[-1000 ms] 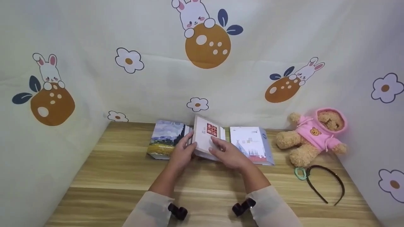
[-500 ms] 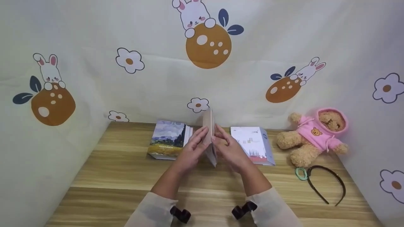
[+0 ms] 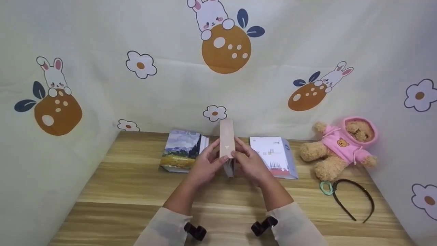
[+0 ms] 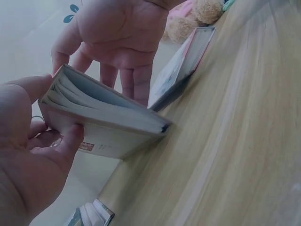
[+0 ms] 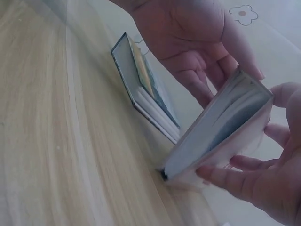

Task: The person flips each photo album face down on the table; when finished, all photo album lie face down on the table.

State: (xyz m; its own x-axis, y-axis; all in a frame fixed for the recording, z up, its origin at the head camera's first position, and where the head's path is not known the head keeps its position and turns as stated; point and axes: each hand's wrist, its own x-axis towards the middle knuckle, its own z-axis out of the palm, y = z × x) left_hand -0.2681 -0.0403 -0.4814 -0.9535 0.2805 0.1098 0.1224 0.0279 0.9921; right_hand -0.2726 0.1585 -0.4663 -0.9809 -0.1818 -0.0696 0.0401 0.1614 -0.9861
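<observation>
Backdrop: cream curtain (image 3: 293, 44) with rabbit, flower and orange prints wraps the back and both sides. Wooden table (image 3: 129, 191) in front of it carries everything. On the right, a teddy bear (image 3: 341, 147) in a pink hoodie sits against the curtain; just in front of it lie a dark headband (image 3: 355, 198) and a small green hair tie (image 3: 325, 187), touching or nearly so. Two books lie flat near the back edge: a landscape-cover book (image 3: 181, 150) on the left, a white book (image 3: 273, 155) on the right, well apart, with the hands between them. Centre: a beige book (image 3: 226, 138) stands on its lower edge on the table, spine up and toward the camera, pages slightly fanned in the wrist views. Left hand (image 3: 205, 165) grips its left cover, thumb on the near side, fingers (image 4: 70, 139) curled round the cover edge. Right hand (image 3: 251, 164) grips the right cover the same way, fingers (image 5: 225, 176) curled under the cover, thumb on the outer face. Both hands pinch the book from opposite sides; the bottom corner touches the table. Pale sleeves (image 3: 164, 229) cover both forearms, each with a black wrist-camera clip (image 3: 194, 230).
</observation>
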